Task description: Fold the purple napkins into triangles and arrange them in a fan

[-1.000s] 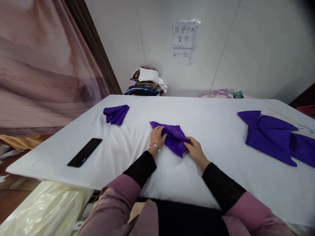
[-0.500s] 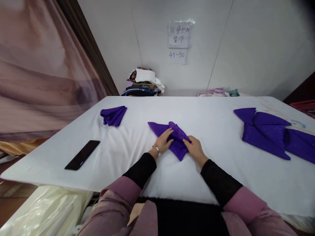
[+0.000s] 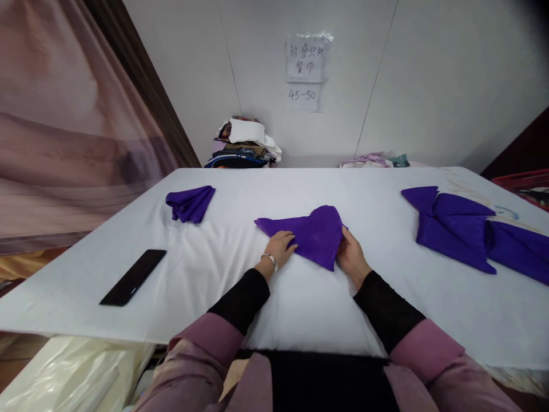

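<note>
A purple cloth napkin (image 3: 313, 232) lies folded at the middle of the white-covered table, its point toward the left and a rounded fold at the upper right. My left hand (image 3: 278, 252), with a bracelet at the wrist, is closed on its lower left edge, fingers on top of the cloth. At the right edge, my right hand (image 3: 352, 256) grips the cloth, thumb up along the side and the other fingers partly hidden behind it.
On the left of the table (image 3: 206, 286) are a bunched purple napkin (image 3: 191, 204) and a black phone (image 3: 134, 277). Several folded purple napkins (image 3: 454, 234) overlap at the right. Stacked clothes (image 3: 244, 143) stand beyond the far edge, below a handwritten sign (image 3: 305, 60).
The napkin's upper flap has turned over to the right, leaving a smoother, wider surface. My right hand has shifted right with the edge; my left hand has slid slightly down. The view has shifted slightly.
</note>
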`<move>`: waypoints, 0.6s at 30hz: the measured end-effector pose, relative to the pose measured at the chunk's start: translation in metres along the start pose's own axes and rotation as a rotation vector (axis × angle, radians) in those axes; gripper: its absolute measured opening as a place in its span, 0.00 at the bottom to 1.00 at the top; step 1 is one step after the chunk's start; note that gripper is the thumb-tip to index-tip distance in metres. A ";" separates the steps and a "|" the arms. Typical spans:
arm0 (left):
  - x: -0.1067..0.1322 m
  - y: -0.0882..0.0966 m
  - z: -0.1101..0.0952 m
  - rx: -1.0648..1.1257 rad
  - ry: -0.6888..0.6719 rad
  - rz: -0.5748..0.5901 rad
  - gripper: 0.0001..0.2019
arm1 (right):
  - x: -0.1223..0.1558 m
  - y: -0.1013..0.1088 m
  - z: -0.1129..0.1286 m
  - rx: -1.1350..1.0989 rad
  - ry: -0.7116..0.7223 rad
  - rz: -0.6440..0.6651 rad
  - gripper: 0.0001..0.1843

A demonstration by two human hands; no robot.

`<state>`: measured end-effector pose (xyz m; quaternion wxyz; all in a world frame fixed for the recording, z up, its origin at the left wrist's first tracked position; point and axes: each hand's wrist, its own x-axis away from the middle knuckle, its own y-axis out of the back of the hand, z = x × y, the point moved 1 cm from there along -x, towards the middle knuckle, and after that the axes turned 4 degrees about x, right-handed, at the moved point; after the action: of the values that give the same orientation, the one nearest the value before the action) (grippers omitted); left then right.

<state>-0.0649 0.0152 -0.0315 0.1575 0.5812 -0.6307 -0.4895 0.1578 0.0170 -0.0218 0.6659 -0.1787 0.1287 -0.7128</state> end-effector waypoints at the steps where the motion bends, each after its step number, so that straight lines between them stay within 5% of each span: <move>1: 0.000 0.000 -0.001 -0.006 -0.001 -0.003 0.10 | 0.001 -0.001 0.001 -0.005 -0.010 0.000 0.20; 11: 0.001 0.011 -0.010 0.023 0.021 -0.084 0.04 | 0.000 -0.002 -0.003 -0.110 -0.063 -0.008 0.24; 18: 0.003 0.029 -0.016 0.298 -0.001 -0.422 0.05 | -0.005 0.000 -0.007 -0.240 -0.103 -0.031 0.19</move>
<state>-0.0704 0.0010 -0.0017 -0.0359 0.7165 -0.5606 -0.4135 0.1549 0.0216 -0.0282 0.6344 -0.2953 0.1762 -0.6923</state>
